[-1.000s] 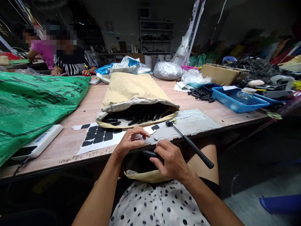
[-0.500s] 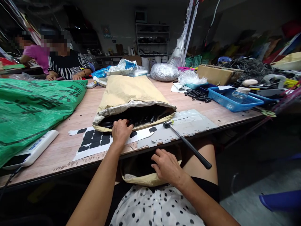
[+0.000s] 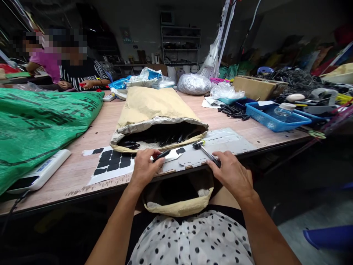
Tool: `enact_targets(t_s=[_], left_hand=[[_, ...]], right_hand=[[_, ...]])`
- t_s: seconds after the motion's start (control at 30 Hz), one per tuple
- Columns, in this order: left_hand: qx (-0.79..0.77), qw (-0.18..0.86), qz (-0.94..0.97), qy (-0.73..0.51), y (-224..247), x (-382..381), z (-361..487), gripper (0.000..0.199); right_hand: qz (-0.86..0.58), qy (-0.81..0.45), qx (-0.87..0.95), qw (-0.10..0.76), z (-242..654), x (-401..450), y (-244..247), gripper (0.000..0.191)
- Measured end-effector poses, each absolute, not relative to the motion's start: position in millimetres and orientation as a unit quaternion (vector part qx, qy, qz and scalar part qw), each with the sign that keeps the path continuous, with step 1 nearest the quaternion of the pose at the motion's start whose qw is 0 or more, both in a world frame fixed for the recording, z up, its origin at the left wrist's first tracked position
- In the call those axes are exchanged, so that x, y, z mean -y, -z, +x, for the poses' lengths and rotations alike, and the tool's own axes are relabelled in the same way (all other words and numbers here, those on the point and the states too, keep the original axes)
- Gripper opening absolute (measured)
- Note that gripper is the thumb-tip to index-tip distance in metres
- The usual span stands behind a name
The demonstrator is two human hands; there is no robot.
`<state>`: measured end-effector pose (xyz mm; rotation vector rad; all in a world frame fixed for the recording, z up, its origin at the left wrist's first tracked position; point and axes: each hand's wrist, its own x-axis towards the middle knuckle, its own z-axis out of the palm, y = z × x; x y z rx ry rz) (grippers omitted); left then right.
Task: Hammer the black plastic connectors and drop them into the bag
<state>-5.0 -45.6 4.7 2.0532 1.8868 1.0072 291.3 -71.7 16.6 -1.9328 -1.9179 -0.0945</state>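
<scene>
My left hand [image 3: 146,167] pinches a slim black pen-like piece [image 3: 162,156] just in front of the open paper sack [image 3: 157,105]. More black pieces lie inside the mouth of that sack, which rests on the table. My right hand [image 3: 231,173] is closed around the handle of a small hammer [image 3: 205,150], whose head lies on a flat grey board [image 3: 231,141]. Under my left hand is a white sheet with black squarish patches [image 3: 113,162]. A second open paper sack [image 3: 179,209] sits on my lap, its inside dark.
At left are a green sack [image 3: 46,117] and a white device [image 3: 45,171]. A blue basket [image 3: 278,121], loose black parts [image 3: 233,111] and a cardboard box [image 3: 255,87] stand at right. Two people sit across the table at far left.
My left hand has come out of the sack's mouth with a black piece. My right hand has moved from the lap sack up and right onto the hammer handle.
</scene>
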Motion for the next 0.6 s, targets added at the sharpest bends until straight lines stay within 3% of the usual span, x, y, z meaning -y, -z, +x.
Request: enact_targets(t_s=[0.1,0.17,0.33,0.4,0.6], left_hand=[[-0.59,0.144,0.722,-0.331,-2.1,42.5,7.9,0.016],[-0.578,0.159,0.731,-0.325,-0.9,39.8,11.5,0.018],[-0.55,0.168,0.751,-0.325,3.0,38.1,6.9,0.022],[-0.547,0.171,0.753,-0.323,4.1,38.2,5.0,0.022],[-0.561,0.192,0.739,-0.319,4.3,37.6,5.8,0.02]], right_hand=[[-0.706,-0.037,0.687,0.164,294.2,69.9,-9.2,0.028],[-0.701,-0.071,0.685,0.187,296.6,68.8,-2.2,0.029],[-0.584,-0.197,0.677,0.402,294.8,70.9,10.1,0.033],[-0.527,-0.249,0.676,0.451,286.5,76.2,9.6,0.034],[-0.473,-0.326,0.707,0.413,254.5,99.2,7.8,0.048]])
